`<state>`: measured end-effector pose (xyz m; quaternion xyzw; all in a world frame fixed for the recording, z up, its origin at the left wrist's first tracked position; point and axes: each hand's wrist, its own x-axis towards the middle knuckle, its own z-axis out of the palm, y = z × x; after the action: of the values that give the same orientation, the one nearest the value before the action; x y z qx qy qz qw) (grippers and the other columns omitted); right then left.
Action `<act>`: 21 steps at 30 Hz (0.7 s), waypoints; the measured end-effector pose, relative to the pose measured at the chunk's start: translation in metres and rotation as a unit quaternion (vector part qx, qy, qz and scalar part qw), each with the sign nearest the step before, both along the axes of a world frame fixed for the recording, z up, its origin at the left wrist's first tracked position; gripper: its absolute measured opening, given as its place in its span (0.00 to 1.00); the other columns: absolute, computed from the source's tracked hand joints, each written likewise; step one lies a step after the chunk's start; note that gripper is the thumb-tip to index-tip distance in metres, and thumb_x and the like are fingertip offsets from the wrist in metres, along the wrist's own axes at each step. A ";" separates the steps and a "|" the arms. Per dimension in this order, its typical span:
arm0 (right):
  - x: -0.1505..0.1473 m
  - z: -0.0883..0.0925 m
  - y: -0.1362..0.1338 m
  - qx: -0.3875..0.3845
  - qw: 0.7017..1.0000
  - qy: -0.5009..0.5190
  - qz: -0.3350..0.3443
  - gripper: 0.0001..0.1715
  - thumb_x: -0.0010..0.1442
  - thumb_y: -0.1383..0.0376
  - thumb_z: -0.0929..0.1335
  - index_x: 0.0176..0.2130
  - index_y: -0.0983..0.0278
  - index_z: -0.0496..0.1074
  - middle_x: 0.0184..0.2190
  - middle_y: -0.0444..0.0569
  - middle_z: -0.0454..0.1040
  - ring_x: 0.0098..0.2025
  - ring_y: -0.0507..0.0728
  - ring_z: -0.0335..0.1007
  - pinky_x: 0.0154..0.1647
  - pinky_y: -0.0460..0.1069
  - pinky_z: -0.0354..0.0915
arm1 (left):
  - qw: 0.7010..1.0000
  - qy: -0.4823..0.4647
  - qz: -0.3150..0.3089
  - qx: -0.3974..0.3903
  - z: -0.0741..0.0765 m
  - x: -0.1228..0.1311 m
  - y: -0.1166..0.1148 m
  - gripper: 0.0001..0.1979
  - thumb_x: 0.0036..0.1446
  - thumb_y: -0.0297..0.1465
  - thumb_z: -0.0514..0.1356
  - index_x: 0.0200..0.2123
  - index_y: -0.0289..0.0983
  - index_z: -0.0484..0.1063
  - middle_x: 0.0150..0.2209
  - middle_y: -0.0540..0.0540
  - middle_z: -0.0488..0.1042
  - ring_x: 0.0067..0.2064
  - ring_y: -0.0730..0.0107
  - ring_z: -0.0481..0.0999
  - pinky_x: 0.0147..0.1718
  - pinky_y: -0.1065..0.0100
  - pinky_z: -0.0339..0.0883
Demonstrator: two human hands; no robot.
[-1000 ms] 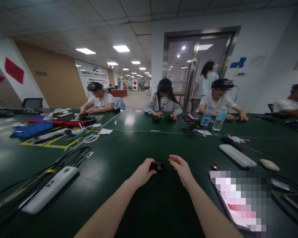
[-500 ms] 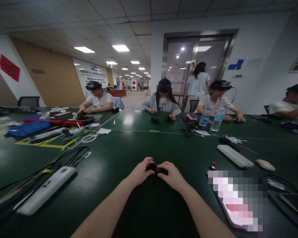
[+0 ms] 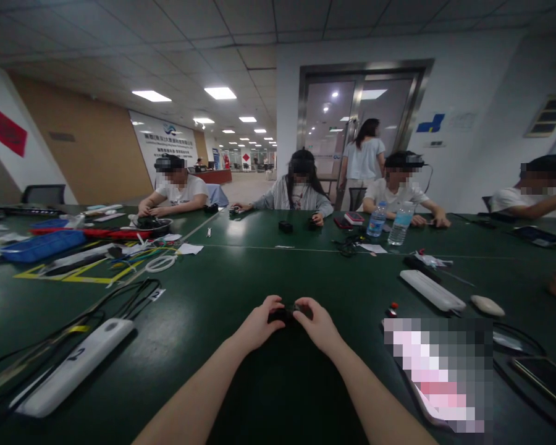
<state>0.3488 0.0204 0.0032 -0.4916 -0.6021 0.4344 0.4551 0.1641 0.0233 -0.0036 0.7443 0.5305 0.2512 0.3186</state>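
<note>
Both of my hands meet over the dark green table (image 3: 222, 296) in front of me. Fingers of my left hand (image 3: 258, 324) are closed round a small black block-like object (image 3: 278, 314), whose exact kind is too dark to tell. My right hand (image 3: 319, 324) faces it, its thumb and fingertips pinched on a small dark piece (image 3: 296, 307) at the object's right end. Whether the two parts are joined cannot be made out.
Left of my arms lies a white power strip (image 3: 81, 364) with black cables. To the right are a phone (image 3: 426, 395) with a blurred screen, another white strip (image 3: 433, 290), and a white mouse (image 3: 487, 305). Two bottles (image 3: 401, 224) and a blue tray (image 3: 44, 246) stand farther off; several people sit opposite.
My right hand's fingers have shifted up and inward, and the black part below them no longer shows. My left hand keeps its hold. Across the table, one person's arm has reached out sideways.
</note>
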 end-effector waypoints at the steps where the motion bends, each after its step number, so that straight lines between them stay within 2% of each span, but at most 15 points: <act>1: 0.004 -0.001 0.003 -0.020 0.997 0.072 -0.021 0.13 0.44 0.62 0.70 0.34 0.59 0.71 0.34 0.44 0.71 0.40 0.57 0.65 0.43 0.52 0.58 | 1.000 0.002 0.003 -0.002 0.000 0.000 0.000 0.28 0.49 0.31 0.57 0.53 0.42 0.52 0.52 0.46 0.65 0.54 0.64 0.62 0.52 0.59 0.56; 4: 0.017 -0.005 0.014 -0.047 0.985 0.147 -0.077 0.17 0.48 0.58 0.67 0.40 0.57 0.67 0.39 0.44 0.70 0.41 0.55 0.65 0.39 0.50 0.61 | 1.000 0.004 0.005 -0.005 -0.001 -0.001 0.001 0.28 0.49 0.31 0.56 0.54 0.42 0.52 0.52 0.46 0.65 0.54 0.64 0.61 0.52 0.58 0.55; 5: 0.022 -0.007 0.017 -0.092 0.961 0.233 -0.119 0.17 0.45 0.58 0.69 0.38 0.57 0.69 0.39 0.44 0.71 0.40 0.55 0.66 0.36 0.49 0.62 | 1.000 0.003 0.003 -0.005 -0.002 -0.001 0.001 0.28 0.49 0.31 0.56 0.54 0.42 0.52 0.52 0.46 0.65 0.55 0.64 0.61 0.52 0.58 0.55; 8: 0.030 -0.011 0.023 -0.118 0.938 0.290 -0.150 0.16 0.44 0.57 0.69 0.35 0.57 0.68 0.37 0.45 0.72 0.37 0.55 0.68 0.31 0.48 0.63 | 1.000 -0.002 -0.002 -0.002 -0.004 -0.003 0.002 0.28 0.49 0.32 0.57 0.53 0.44 0.52 0.52 0.47 0.65 0.55 0.63 0.60 0.52 0.57 0.55; 15: 0.032 -0.014 0.025 -0.135 0.925 0.319 -0.158 0.16 0.45 0.57 0.69 0.36 0.57 0.68 0.37 0.47 0.72 0.38 0.56 0.68 0.30 0.49 0.65 | 1.000 -0.004 0.000 0.013 -0.003 -0.003 0.002 0.26 0.49 0.32 0.57 0.52 0.44 0.54 0.50 0.47 0.66 0.54 0.65 0.62 0.51 0.59 0.56; 21: 0.026 -0.016 0.024 -0.133 0.935 0.302 -0.133 0.18 0.44 0.58 0.70 0.37 0.57 0.68 0.41 0.45 0.71 0.40 0.56 0.67 0.31 0.47 0.64 | 0.999 0.004 -0.016 0.037 0.003 -0.001 -0.003 0.23 0.48 0.31 0.58 0.49 0.40 0.59 0.49 0.46 0.66 0.51 0.65 0.65 0.50 0.61 0.58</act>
<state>0.3749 0.0445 -0.0128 -0.4682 -0.3023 0.5740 0.5998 0.1632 0.0203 -0.0007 0.7650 0.5101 0.2624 0.2927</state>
